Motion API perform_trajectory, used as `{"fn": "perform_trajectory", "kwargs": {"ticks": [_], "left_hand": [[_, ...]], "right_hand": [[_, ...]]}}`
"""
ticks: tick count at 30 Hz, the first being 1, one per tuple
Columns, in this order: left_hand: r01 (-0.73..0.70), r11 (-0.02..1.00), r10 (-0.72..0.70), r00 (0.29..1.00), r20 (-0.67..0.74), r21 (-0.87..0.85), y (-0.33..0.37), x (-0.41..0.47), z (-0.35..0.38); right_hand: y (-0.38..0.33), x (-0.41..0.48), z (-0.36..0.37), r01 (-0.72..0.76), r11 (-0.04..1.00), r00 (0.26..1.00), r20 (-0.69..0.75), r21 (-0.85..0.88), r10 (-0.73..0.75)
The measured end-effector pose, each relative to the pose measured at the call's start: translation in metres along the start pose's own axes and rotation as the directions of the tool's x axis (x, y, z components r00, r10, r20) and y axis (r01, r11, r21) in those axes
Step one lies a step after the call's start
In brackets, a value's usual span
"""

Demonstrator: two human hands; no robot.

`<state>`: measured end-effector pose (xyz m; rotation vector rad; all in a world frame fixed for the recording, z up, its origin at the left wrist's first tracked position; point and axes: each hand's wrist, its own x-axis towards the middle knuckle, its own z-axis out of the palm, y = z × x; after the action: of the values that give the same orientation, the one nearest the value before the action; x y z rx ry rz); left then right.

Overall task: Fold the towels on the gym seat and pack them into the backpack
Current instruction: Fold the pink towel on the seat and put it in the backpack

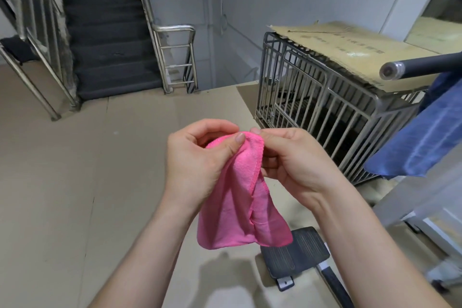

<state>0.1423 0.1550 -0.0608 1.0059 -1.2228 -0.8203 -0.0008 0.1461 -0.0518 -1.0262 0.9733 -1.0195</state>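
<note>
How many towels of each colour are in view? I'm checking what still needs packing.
Pink towel: 1, held up by the left hand and the right hand
Blue towel: 1, hanging at the right
Total: 2

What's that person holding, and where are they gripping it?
A pink towel, pinched at its top edge by both the left hand and right hand; the rest hangs free.

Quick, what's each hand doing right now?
Left hand: closed, fingers pinching the top edge of the pink towel.
Right hand: closed, pinching the same towel's top edge.
</note>
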Motion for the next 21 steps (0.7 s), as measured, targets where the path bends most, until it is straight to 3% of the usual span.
{"fn": "perform_trajectory", "kwargs": {"ticks": [4,7,8,10,12,14,16,18,21], "left_hand": [[-0.202,0.956,0.207,0.978,-0.003,0.213,-0.003,-0.002,0.020],[-0.308,0.916,0.308,0.950,0.040,0.256,0.000,-0.004,0.043],[-0.298,0.928,0.289,0.955,0.074,0.225,0.002,-0.003,0.053],[-0.140,0.987,0.115,0.962,0.247,0.082,0.008,0.000,0.071],[0.059,0.997,-0.072,0.854,0.515,0.042,0.011,0.005,0.087],[-0.017,0.979,-0.131,0.710,0.692,0.203,0.006,0.010,0.100],[-0.208,0.904,-0.175,0.615,0.769,0.373,-0.004,0.015,0.114],[-0.388,0.787,-0.213,0.560,0.801,0.480,-0.012,0.019,0.133],[-0.717,0.532,-0.152,0.443,0.884,0.450,-0.009,0.009,0.175]], "right_hand": [[-0.008,-0.010,-0.010,0.070,0.997,0.995,-0.075,-0.021,-0.072],[-0.018,-0.025,-0.026,0.212,0.970,0.974,-0.054,-0.115,-0.220],[-0.023,-0.031,-0.036,0.250,0.956,0.963,-0.063,-0.154,-0.262],[-0.035,-0.046,-0.060,0.302,0.907,0.934,-0.102,-0.292,-0.343],[-0.049,-0.069,-0.089,0.328,0.837,0.894,-0.144,-0.438,-0.425],[-0.062,-0.098,-0.122,0.328,0.761,0.821,-0.230,-0.559,-0.523],[-0.068,-0.129,-0.159,0.189,0.571,0.663,-0.325,-0.799,-0.674],[-0.066,-0.160,-0.194,-0.098,0.363,0.530,-0.357,-0.927,-0.769],[-0.048,-0.202,-0.236,-0.344,0.280,0.481,-0.424,-0.896,-0.767]]}}
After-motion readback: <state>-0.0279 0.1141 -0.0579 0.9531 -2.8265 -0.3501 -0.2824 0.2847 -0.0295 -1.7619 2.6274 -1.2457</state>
